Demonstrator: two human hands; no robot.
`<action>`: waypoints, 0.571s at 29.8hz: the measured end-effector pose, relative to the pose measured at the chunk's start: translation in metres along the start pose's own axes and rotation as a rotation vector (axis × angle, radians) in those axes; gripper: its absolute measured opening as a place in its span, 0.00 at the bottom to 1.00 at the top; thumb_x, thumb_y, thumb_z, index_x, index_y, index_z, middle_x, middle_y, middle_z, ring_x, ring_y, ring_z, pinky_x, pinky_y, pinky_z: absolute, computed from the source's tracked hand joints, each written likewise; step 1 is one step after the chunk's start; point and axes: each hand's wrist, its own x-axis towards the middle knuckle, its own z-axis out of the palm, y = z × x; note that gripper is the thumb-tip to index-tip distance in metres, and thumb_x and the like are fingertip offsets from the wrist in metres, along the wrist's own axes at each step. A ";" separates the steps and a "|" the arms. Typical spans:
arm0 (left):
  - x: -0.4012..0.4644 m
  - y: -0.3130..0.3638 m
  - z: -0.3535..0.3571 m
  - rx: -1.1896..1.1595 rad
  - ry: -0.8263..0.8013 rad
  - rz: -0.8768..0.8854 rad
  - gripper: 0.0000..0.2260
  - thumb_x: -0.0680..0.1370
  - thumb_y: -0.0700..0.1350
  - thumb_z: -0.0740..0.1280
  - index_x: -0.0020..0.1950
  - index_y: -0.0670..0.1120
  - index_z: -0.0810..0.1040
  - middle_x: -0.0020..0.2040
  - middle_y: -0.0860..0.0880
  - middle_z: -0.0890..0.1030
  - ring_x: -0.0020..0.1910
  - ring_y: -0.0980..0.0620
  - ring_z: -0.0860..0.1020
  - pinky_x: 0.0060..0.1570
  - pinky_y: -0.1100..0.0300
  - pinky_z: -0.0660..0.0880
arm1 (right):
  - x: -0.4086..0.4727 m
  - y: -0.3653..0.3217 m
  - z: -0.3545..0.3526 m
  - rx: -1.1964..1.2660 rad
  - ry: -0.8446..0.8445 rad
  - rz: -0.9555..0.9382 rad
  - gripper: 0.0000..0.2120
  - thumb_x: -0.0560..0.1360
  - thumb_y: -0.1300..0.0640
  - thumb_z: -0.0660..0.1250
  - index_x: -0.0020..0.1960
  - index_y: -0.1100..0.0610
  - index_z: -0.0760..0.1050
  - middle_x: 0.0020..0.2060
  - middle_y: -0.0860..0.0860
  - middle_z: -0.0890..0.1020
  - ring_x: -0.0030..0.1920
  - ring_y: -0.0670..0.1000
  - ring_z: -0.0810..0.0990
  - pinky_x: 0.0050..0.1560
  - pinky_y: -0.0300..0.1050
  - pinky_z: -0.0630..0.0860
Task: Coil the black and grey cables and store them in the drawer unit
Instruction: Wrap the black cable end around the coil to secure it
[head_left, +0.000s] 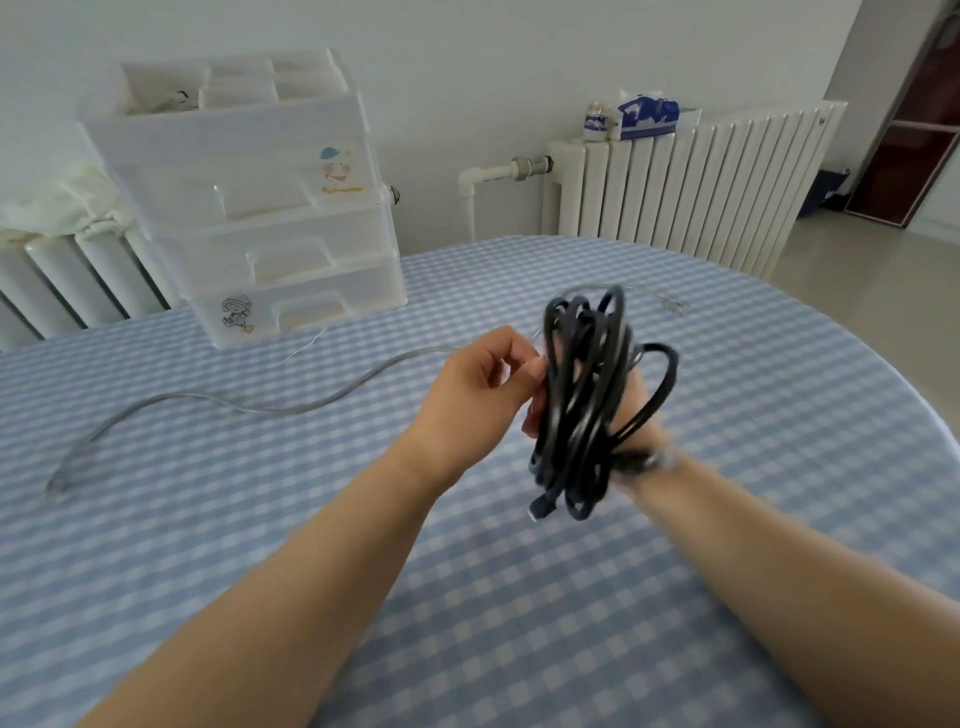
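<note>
**A:** Where do your fingers stand right now?

**B:** Your left hand (480, 387) has its fingers (530, 370) curled in, the tips pinching at the near strands of the black cable (582, 395). Your right hand (636, 415) is mostly hidden behind the bundle; the loops run around it, so it carries the coil, though how tightly its fingers close you can't tell from here. One plug end dangles free below the bundle.

**A:** So how far along are you?

**B:** By my reading, the black cable is nearly coiled but loose and uneven, and not yet stored. The grey cable (249, 402) lies uncoiled on the tabletop (727, 519), snaking from the left edge toward the far side, untouched. The drawer unit (270, 218) stands at the far left corner with all its drawers pushed in, so one must be opened.

**A:** And your arms?

**B:** Both forearms reach out from the near edge and meet over the middle of the tabletop, holding the bundle raised above the cloth, well apart from the drawer unit.
</note>
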 end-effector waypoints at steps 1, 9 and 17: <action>-0.001 0.003 0.000 0.135 0.052 0.103 0.09 0.78 0.37 0.65 0.39 0.45 0.73 0.28 0.56 0.77 0.34 0.59 0.72 0.46 0.64 0.68 | 0.000 -0.001 0.004 0.142 0.002 0.089 0.10 0.73 0.55 0.69 0.42 0.62 0.75 0.27 0.51 0.79 0.26 0.49 0.79 0.26 0.40 0.75; 0.001 -0.007 -0.012 1.101 0.097 0.896 0.10 0.75 0.32 0.61 0.43 0.47 0.74 0.42 0.52 0.80 0.42 0.49 0.71 0.42 0.55 0.68 | 0.003 -0.022 -0.007 0.212 -0.088 0.799 0.13 0.63 0.46 0.70 0.34 0.56 0.75 0.25 0.50 0.75 0.20 0.45 0.74 0.16 0.32 0.67; 0.003 -0.008 -0.011 0.951 0.190 0.634 0.07 0.78 0.45 0.65 0.40 0.46 0.76 0.37 0.52 0.77 0.37 0.54 0.73 0.40 0.62 0.66 | 0.007 -0.024 -0.009 0.054 -0.141 0.675 0.17 0.70 0.42 0.67 0.33 0.56 0.74 0.23 0.53 0.75 0.19 0.46 0.71 0.17 0.33 0.66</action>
